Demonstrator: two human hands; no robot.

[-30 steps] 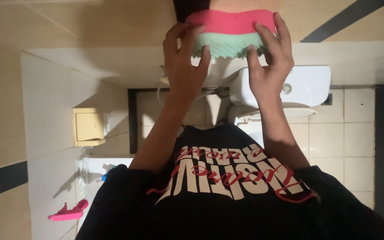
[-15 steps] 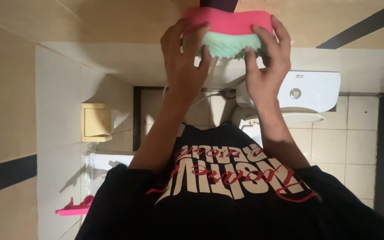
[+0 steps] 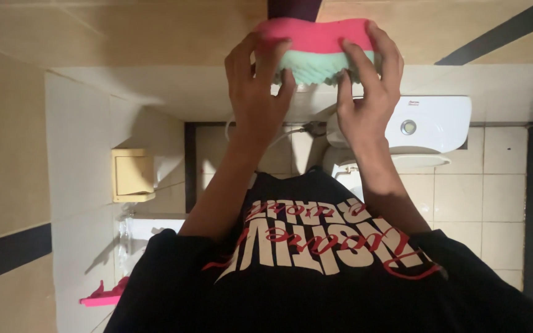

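1. Head view looks down my chest: both my hands are raised in front of me, holding one sponge (image 3: 319,49) between them.
2. My left hand (image 3: 257,102) has its grip closed on the sponge's left end, fingers over the pink top, thumb under the ridged green face.
3. My right hand (image 3: 368,102) grips the right end the same way.
4. Below my hands sits a white toilet cistern (image 3: 430,123) against the tiled wall.
5. A beige paper holder (image 3: 132,176) hangs on the left wall; a pink brush (image 3: 103,295) lies lower down.
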